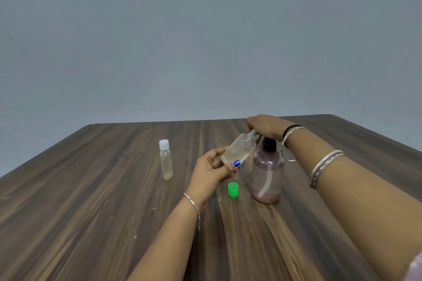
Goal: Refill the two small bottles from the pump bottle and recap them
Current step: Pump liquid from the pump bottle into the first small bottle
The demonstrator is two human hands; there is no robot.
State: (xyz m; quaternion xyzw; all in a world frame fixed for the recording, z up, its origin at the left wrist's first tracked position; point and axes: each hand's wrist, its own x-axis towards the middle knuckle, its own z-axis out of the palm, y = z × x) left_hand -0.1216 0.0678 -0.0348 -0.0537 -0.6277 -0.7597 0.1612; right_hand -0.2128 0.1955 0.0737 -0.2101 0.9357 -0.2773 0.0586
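Pump bottle (267,173) stands upright on the tabletop (91,189), my right hand (266,127) laid over its pump head, fingers curved down on it. My left hand (212,170) has its grip closed round the open bottle (239,149), tilted so its mouth meets the nozzle. Its green cap (233,190) sits just beside the pump bottle. The capped bottle (166,160) stands apart, left. I judge I'm filling the first bottle; next calls for steady pumping, then capping.
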